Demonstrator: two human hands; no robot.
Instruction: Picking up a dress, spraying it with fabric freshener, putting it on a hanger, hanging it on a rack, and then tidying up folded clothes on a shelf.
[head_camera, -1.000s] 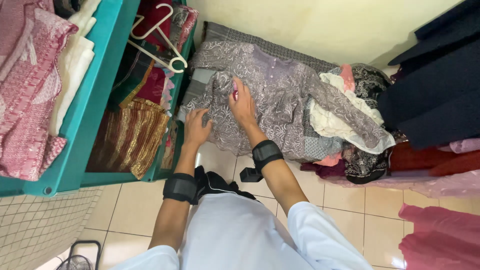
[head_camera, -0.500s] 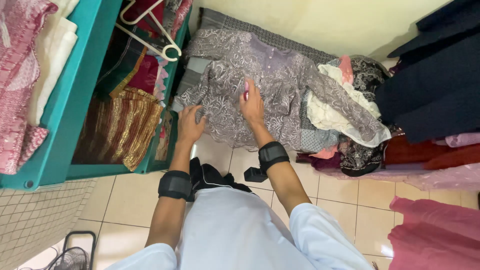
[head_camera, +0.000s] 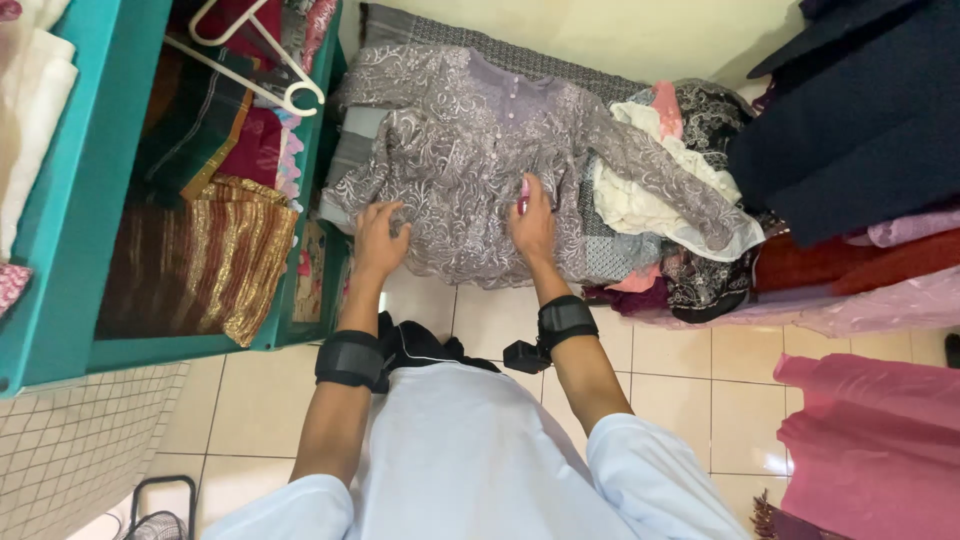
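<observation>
Low grey patterned mattress (head_camera: 470, 40) against wall carries grey lace blouse (head_camera: 480, 150) spread flat, heap of mixed clothes (head_camera: 680, 190) at its right end. Teal shelf unit (head_camera: 90, 200) beside it holds gold-striped folded cloth (head_camera: 210, 260). Pale tiled floor (head_camera: 680, 380) below, pink garment (head_camera: 880, 440) lying on it.

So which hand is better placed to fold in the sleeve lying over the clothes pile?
Probably the right hand: it rests on the grey lace blouse nearest that sleeve. The left hand sits at the opposite hem.
</observation>
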